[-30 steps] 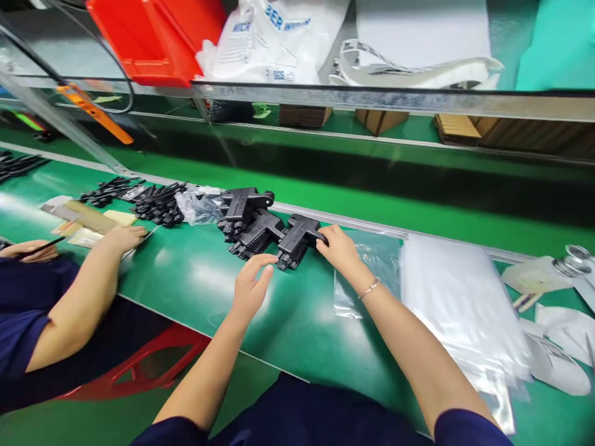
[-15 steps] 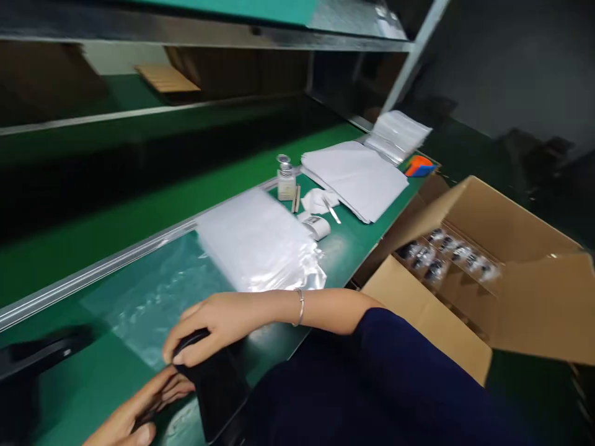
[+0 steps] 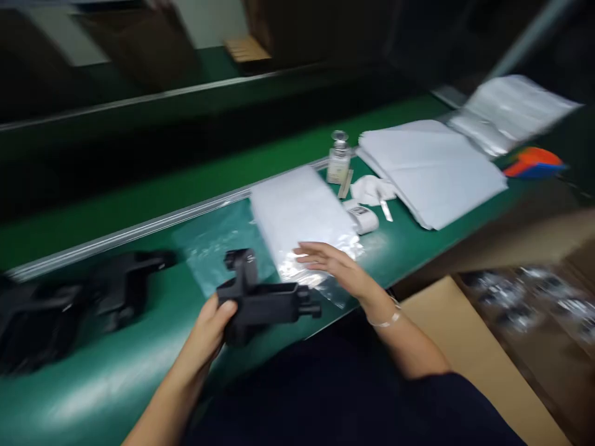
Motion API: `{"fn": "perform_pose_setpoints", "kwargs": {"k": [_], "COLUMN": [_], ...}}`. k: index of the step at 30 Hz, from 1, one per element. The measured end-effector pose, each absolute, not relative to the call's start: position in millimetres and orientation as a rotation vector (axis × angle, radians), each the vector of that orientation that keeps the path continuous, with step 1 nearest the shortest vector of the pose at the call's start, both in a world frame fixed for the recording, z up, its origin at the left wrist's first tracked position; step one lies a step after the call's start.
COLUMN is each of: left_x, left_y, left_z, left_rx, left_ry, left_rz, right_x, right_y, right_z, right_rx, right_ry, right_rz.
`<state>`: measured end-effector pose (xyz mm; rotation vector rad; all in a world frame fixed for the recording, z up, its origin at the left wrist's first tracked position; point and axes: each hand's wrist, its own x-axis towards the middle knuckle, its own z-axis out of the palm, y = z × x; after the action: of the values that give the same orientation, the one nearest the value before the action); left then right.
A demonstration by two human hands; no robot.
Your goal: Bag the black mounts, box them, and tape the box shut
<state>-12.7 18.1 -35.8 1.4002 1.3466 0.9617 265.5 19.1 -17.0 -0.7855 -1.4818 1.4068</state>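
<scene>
One black fixture [image 3: 272, 305] sits clamped by its end in the left hand [image 3: 210, 327], apparently leaving the rest free; the empty right hand [image 3: 332, 265], fingers extended, hovers near plastic bags [image 3: 300, 214].

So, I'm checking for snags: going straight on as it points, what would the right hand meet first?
The right hand would probably meet the stacked plastic bags, though depth is unclear; it may pass over them.

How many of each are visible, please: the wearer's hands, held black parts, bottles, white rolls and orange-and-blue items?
Left hand, right hand: 2
Held black part: 1
Bottle: 1
White roll: 1
Orange-and-blue item: 1
Total: 6
</scene>
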Motion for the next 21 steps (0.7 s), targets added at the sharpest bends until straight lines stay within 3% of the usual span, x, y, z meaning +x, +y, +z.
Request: {"fn": "perform_pose_setpoints", "kwargs": {"k": [2,5,8,10,16,19,21], "left_x": [-7.4,-1.8,-0.9,-6.0,-22.5,-17.4,-14.1], "left_y": [28.9,40.1,36.5,30.6,32.8,37.4,36.8], "left_z": [-20.2,-6.5,-2.5,0.1,23.4,25.9,17.3], "left_rx": [1.382,1.377,1.348,1.367,1.910,1.942,1.817], "left_ry": [1.388,1.364,1.260,1.191,1.272,1.089,1.085], "left_rz": [0.970,0.939,0.917,0.891,1.004,0.674,0.653], "right_x": [269.9,258.3,243.9,243.5,257.1,251.0,247.2], "right_y": [16.9,14.4,10.1,11.1,26.3,32.3,34.7], "right_z": [-19.8,-27.0,-35.0,-36.8,-21.9,-16.5,-18.5], "right_rx": [-0.788,-0.910,-0.988,-1.041,-0.862,-0.841,-0.896], "right_ry": [-1.736,-2.098,-2.064,-1.910,-1.269,-1.274,-1.352], "right_rz": [1.330,0.861,0.629,0.787,1.916,2.184,2.163]}}
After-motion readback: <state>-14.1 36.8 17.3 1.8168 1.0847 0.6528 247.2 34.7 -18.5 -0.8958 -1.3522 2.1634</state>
